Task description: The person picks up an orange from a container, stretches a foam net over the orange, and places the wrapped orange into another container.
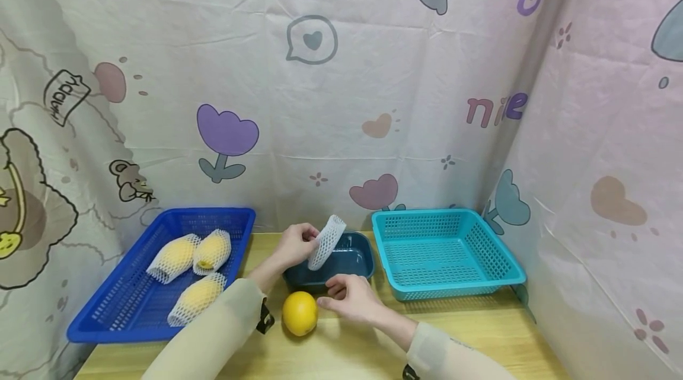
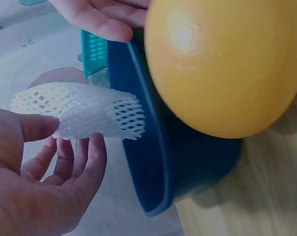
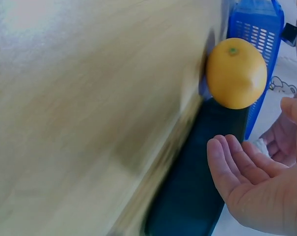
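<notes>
My left hand (image 1: pixel 293 246) pinches a white foam net sleeve (image 1: pixel 328 240) between thumb and fingers, over a dark teal bin (image 1: pixel 353 260). The sleeve looks hollow and keeps a tube shape in the left wrist view. An orange (image 1: pixel 300 313) sits bare on the wooden table in front of the bin; its stem end shows in the right wrist view. My right hand (image 1: pixel 356 298) hovers by the bin's front edge, just right of the orange. Its fingers (image 3: pixel 239 160) are loosely bent and hold nothing.
To the left stands a blue basket (image 1: pixel 128 267) with several yellow fruits (image 1: pixel 181 254) in white foam nets. On the right is a turquoise basket (image 1: pixel 427 255). A printed curtain (image 1: pixel 341 101) hangs behind the wooden table (image 1: pixel 341 353) and along its sides.
</notes>
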Motion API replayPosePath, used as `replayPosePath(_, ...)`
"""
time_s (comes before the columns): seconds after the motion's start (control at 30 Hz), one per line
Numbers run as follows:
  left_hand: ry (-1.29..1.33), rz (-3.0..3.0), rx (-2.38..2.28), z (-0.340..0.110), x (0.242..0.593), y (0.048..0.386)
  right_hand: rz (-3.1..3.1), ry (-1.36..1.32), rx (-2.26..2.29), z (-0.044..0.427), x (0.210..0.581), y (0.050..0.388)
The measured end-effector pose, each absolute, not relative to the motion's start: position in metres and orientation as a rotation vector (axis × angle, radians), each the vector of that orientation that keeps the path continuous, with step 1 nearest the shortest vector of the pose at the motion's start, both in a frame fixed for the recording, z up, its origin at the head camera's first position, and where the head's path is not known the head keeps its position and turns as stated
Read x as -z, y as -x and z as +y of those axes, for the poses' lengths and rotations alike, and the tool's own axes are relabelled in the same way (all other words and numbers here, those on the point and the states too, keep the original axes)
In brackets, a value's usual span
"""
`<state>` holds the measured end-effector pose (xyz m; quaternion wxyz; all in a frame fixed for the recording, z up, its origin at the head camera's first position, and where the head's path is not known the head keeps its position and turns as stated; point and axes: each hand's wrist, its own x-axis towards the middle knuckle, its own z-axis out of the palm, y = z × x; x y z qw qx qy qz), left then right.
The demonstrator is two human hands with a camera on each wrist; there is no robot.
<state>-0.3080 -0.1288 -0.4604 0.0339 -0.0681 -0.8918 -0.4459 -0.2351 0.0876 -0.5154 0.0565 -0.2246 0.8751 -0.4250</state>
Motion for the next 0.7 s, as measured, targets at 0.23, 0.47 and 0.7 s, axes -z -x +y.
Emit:
replayPosePath(0.23,0.196,-2.664,1.57,-0.131,0.446,0.296,2.576,0.661,1.439,0.088,0.509,0.237)
replayPosePath(0.47,0.289,-2.553,1.694,-0.134,0.437,0.279,2.402,0.547,1.616,0.087,0.505,0.238)
replayPosePath(0.7,0.357,-2.498,1.744,-0.137,0.427,0.262,2.205,0.477,1.743,0.088,0.502,0.237)
